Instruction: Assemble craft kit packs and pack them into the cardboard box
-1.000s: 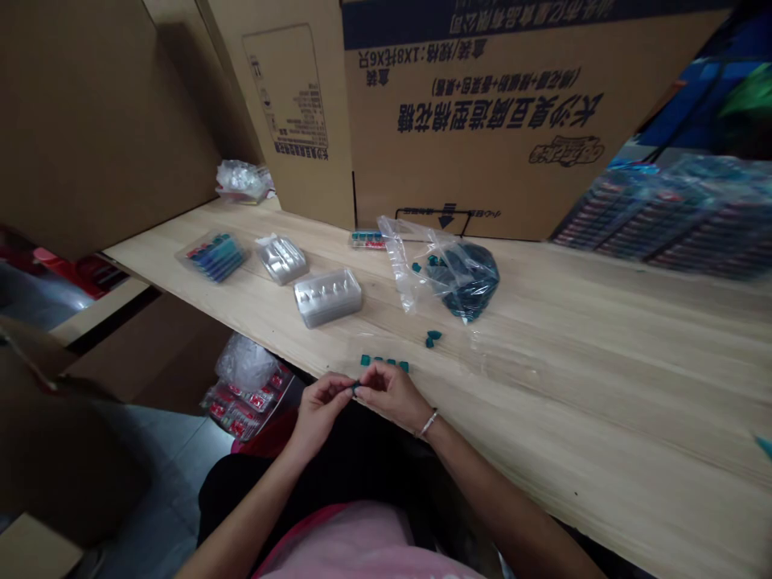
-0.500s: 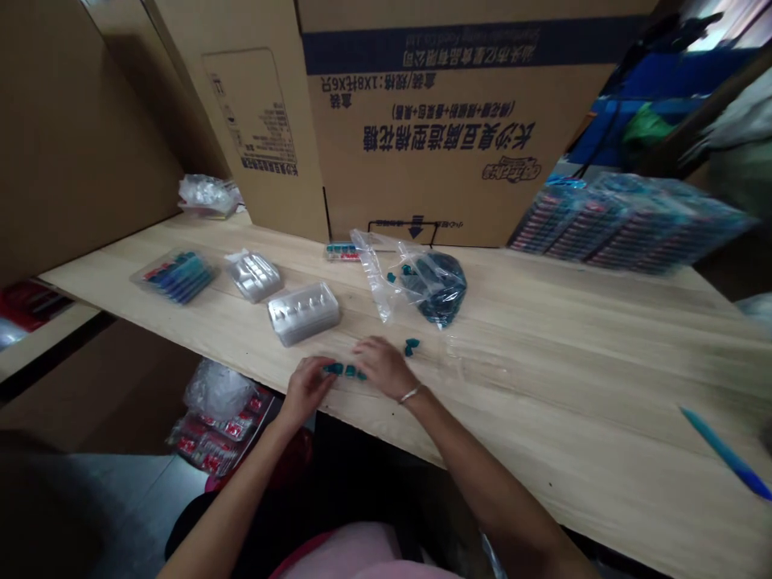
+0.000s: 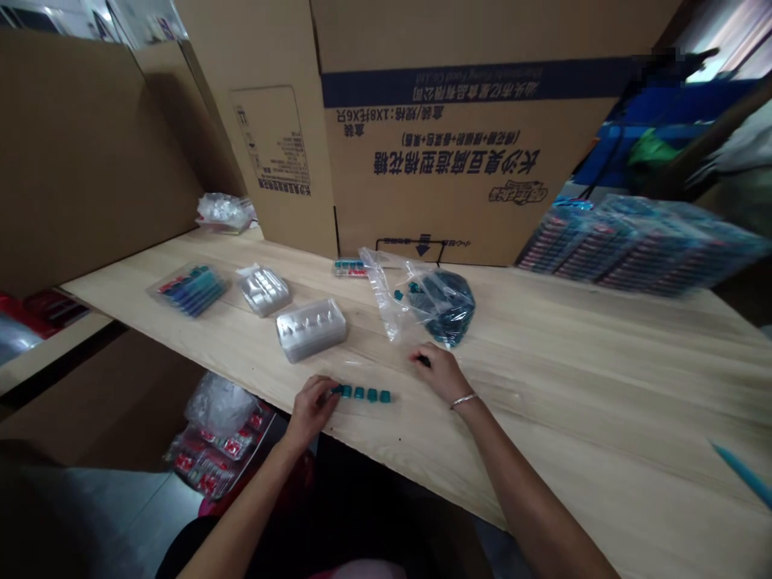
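Note:
Near the table's front edge, several small square teal pieces (image 3: 372, 395) lie in a short row; faint clear plastic shows around them. At the row's left end my left hand (image 3: 314, 408) is closed, its thumb and fingertips pinching the endmost piece. My right hand (image 3: 441, 374) is to the right and further back, fingers curled round a small dark teal piece (image 3: 425, 361). Just beyond it rests a clear plastic bag (image 3: 453, 301) filled with teal pieces, a few loose near its mouth. Left of the bag sits a stack of clear plastic trays (image 3: 312, 330).
A large cardboard box (image 3: 446, 185) with upside-down print stands behind. Further left are another clear stack (image 3: 264, 289) and a pack of coloured pieces (image 3: 193, 289). Wrapped packs (image 3: 639, 249) are piled at back right. A blue pen-like object (image 3: 745, 474) lies at the right edge.
My right hand has moved right and away from the row, to where loose teal pieces lay, and now has a piece in its fingers. My left hand stays at the row's left end. The view has shifted.

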A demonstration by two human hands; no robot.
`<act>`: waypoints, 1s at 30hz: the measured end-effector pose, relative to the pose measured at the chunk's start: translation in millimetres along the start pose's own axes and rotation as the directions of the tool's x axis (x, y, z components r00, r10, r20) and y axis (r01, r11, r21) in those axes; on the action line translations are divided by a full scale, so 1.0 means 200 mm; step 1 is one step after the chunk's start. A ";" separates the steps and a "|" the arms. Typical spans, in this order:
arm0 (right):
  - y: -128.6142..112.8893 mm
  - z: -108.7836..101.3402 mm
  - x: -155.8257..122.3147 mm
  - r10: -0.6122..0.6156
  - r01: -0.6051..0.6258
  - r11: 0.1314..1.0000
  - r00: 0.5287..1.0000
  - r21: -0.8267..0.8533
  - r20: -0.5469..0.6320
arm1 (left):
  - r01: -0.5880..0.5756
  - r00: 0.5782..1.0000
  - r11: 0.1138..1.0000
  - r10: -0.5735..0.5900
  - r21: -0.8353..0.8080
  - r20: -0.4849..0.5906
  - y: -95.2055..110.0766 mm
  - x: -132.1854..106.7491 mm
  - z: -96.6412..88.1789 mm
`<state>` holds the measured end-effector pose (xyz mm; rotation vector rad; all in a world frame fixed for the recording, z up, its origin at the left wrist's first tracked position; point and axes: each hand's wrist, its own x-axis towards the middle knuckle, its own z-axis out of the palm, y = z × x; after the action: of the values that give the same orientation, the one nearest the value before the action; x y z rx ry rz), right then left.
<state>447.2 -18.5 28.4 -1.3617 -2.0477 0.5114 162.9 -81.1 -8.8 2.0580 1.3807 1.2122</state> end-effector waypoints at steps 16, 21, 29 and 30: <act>-0.48 0.34 0.11 -0.248 0.286 0.958 0.876 -0.033 0.414 | 0.217 0.975 0.966 -0.209 -0.140 0.071 0.03 0.04 -0.03; -0.52 0.43 0.09 -0.271 0.339 0.934 0.877 -0.111 0.397 | 0.271 0.963 0.942 -0.265 -0.198 0.057 0.02 0.03 -0.02; -0.58 0.48 0.08 -0.351 0.487 0.847 0.814 -0.212 0.463 | 0.303 0.940 0.912 -0.334 -0.277 -0.074 0.03 0.02 -0.01; -0.59 0.49 0.06 -0.325 0.458 0.861 0.831 -0.222 0.452 | 0.296 0.939 0.919 -0.330 -0.262 -0.096 0.02 0.02 -0.01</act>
<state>297.3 -52.0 32.9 -0.9989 -2.7715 0.2893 165.3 -79.4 -2.6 1.5408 1.4722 1.3259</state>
